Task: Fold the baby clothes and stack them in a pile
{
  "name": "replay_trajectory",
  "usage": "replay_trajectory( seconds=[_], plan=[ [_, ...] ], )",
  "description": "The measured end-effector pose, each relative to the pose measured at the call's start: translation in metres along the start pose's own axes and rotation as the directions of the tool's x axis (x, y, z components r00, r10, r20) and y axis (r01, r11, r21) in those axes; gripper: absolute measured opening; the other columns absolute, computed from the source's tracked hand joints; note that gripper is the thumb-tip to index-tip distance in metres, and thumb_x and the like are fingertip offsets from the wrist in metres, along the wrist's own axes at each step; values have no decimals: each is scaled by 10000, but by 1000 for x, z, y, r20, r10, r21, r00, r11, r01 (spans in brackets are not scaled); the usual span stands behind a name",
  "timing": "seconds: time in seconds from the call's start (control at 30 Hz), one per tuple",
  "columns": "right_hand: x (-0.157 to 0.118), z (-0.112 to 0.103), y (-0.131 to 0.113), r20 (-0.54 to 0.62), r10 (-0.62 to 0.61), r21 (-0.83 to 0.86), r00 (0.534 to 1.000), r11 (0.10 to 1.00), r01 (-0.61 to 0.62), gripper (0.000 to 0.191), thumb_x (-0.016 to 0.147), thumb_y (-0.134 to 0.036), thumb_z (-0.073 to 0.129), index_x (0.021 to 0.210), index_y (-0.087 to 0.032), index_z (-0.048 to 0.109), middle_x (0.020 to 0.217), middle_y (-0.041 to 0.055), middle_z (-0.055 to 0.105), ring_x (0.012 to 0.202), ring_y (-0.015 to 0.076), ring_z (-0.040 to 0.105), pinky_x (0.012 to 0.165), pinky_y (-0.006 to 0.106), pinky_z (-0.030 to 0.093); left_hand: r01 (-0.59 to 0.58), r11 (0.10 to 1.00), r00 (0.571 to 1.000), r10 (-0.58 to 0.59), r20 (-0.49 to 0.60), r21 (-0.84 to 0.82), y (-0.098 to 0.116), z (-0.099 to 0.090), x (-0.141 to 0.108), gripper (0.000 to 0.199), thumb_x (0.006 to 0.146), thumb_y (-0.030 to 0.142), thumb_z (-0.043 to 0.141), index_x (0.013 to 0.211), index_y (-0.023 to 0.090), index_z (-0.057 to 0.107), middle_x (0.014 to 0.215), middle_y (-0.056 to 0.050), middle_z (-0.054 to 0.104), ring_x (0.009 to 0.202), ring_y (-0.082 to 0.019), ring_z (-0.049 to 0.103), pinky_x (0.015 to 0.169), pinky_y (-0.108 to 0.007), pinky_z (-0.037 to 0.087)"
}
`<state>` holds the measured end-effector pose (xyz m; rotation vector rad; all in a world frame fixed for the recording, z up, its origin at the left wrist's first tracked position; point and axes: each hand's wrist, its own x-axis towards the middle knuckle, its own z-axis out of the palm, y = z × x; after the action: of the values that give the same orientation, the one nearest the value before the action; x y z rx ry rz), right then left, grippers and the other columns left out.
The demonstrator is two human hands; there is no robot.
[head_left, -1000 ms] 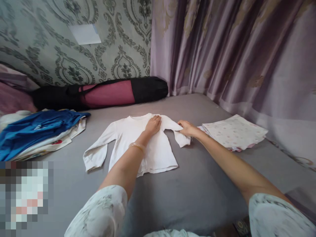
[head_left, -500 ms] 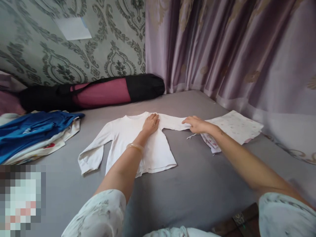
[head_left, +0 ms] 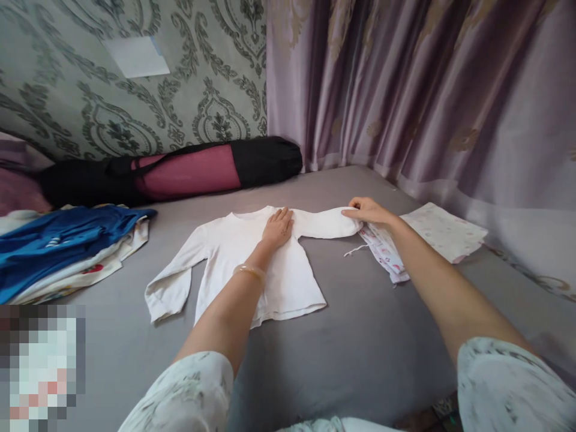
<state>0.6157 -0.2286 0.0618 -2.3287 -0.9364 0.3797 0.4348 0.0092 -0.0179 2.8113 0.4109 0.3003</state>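
Observation:
A white long-sleeved shirt (head_left: 234,246) lies spread on the grey bed sheet (head_left: 342,342), its left-side sleeve bent downward. My left hand (head_left: 278,228) rests flat on the shirt near the collar and shoulder, fingers stretched out. At the end of the other sleeve, my right hand (head_left: 362,211) pinches the cuff, which is slightly raised. Just beneath and beside that hand lies a folded printed garment (head_left: 386,255) with a thin white string.
Blue clothing (head_left: 76,237) tops a pile at the left. A black and maroon long bag (head_left: 193,173) lies along the wall. Pale patterned cloth (head_left: 443,231) is at the right, near the purple curtain (head_left: 373,90).
My right hand has moved slightly right and up with the cuff, and the sleeve end has lifted. More of the printed garment shows. My left hand stays on the shirt.

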Motion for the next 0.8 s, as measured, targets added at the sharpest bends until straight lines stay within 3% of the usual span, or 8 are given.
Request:
replay_trajectory(
  seconds=[0.07,0.2,0.37,0.5,0.67,0.8],
  plan=[
    [2,-5,4,-40,9,6,999,1000,-9,201,786,-379,629,793,-185,577,660,-32,556,597,106,486,538,207,352,-2,1000,1000,2,5,4,0,1,0,494,987,324,266,1440,184,404,1557,-85,324,1437,-265,273,1165,-454,241],
    [8,-9,17,-88,60,-243,994,967,-80,161,780,-326,647,820,-176,603,748,8,616,679,138,547,604,228,388,14,1000,1000,-14,12,18,1,1,1,505,990,357,254,1445,192,397,1558,-84,323,1441,-263,266,1168,-447,234],
    [5,5,11,-69,127,-554,990,820,-144,209,855,-265,557,1026,-199,657,1015,116,683,922,243,625,746,321,433,33,999,999,-34,26,32,4,0,0,525,987,363,249,1456,168,383,1563,-105,304,1446,-262,255,1172,-441,225],
    [-2,21,-5,-68,175,-686,982,707,-173,317,863,-107,456,1075,-170,683,1048,179,685,1007,282,632,828,381,420,30,999,999,-31,27,25,3,0,1,543,982,414,250,1462,191,375,1564,-98,303,1446,-269,254,1165,-467,229],
    [-3,47,-28,-143,53,-749,988,647,-143,376,850,-43,394,1054,-105,703,1118,230,656,1118,329,570,949,479,346,32,999,999,-33,24,36,5,1,1,560,976,444,253,1461,194,380,1569,-101,292,1450,-270,242,1168,-463,221],
    [2,92,-67,-8,-207,-589,978,792,163,457,942,-134,289,1309,-87,557,1377,193,532,1318,269,429,1116,443,207,44,998,998,-46,46,51,5,1,1,566,976,434,247,1473,191,365,1575,-97,279,1454,-273,231,1168,-461,217]
  ],
)
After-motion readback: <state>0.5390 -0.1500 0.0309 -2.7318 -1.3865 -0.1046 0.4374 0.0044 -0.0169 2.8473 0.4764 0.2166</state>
